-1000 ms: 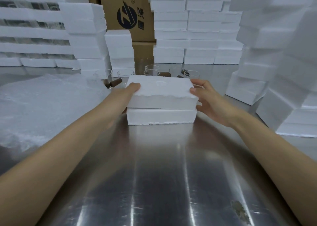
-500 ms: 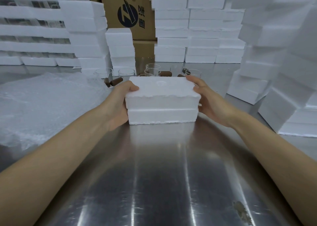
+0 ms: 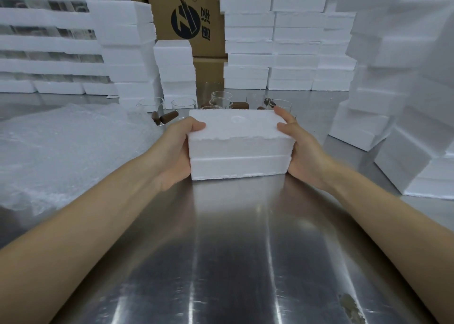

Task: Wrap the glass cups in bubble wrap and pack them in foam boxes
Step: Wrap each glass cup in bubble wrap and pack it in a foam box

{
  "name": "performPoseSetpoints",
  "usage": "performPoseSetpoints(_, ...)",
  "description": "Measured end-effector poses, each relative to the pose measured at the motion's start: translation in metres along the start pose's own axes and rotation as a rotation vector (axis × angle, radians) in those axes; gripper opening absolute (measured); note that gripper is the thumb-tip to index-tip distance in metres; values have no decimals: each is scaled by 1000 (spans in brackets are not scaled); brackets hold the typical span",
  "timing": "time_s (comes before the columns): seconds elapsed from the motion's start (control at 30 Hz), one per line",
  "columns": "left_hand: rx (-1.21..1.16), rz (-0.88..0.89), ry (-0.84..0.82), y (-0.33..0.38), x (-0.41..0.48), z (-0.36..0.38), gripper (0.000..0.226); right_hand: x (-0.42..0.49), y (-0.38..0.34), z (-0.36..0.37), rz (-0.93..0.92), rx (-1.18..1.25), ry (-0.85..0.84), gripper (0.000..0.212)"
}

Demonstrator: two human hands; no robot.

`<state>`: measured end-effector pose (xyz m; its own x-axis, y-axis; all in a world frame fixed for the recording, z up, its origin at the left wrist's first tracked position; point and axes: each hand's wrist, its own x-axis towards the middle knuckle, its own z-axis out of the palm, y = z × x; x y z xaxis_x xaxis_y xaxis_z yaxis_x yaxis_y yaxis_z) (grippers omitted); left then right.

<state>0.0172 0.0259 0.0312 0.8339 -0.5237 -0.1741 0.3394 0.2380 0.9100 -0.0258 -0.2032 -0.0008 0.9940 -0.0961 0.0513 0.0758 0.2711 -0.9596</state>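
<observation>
The closed foam box (image 3: 238, 146) is sitting dead centre on the steel table (image 3: 233, 250). The left hand (image 3: 175, 151) is gripping its 9 o'clock end, fingers curled, and the right hand (image 3: 303, 151) is gripping 3 o'clock. Glass cups (image 3: 221, 97) are standing at 12, bubble wrap (image 3: 61, 146) is lying at 9.

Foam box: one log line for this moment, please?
foam box closed, on table | left hand grip holds left end | right hand grip holds right end | glass cups behind

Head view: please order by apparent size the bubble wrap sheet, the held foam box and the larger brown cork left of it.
1. bubble wrap sheet, largest
2. foam box
3. brown cork, smallest, though it lies farther from the camera
</observation>
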Motion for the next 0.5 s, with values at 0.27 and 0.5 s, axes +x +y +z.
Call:
performPoseSetpoints(0.27, -91, -21, -75, 2, -3, -1, 41, 1, -6, -1, -80, -60, 6, 45)
performPoseSetpoints(0.5, -145, -68, -178, 3, -7, 8, 59, -1, -12, -6, -85, 5, 0, 46)
